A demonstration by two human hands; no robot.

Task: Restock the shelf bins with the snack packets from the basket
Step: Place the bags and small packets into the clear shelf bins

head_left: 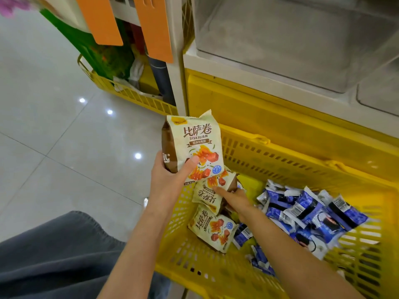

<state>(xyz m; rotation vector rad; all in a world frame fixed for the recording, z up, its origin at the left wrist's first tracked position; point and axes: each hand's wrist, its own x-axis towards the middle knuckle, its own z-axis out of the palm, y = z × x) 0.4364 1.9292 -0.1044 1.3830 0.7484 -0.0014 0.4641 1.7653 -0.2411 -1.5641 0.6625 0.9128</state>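
My left hand (pixel 170 180) grips a small stack of cream and brown snack packets (pixel 194 145), held upright over the left rim of the yellow basket (pixel 269 156). Just below, my right hand (pixel 235 199) reaches into the basket and holds another cream packet (pixel 208 194), thumb on its face, fingers hidden behind it. A third cream packet (pixel 212 229) lies on the basket floor under my right forearm. A heap of blue and white packets (pixel 306 212) fills the basket's right half. Clear shelf bins (pixel 280 42) stand empty above.
A yellow shelf base (pixel 248 104) runs behind the basket. A white shelf post (pixel 176 67) with orange tags (pixel 155 26) stands left of the bins. Another yellow basket (pixel 129 93) with green bags sits on the tiled floor (pixel 43 104). My grey trouser leg (pixel 54 251) is at bottom left.
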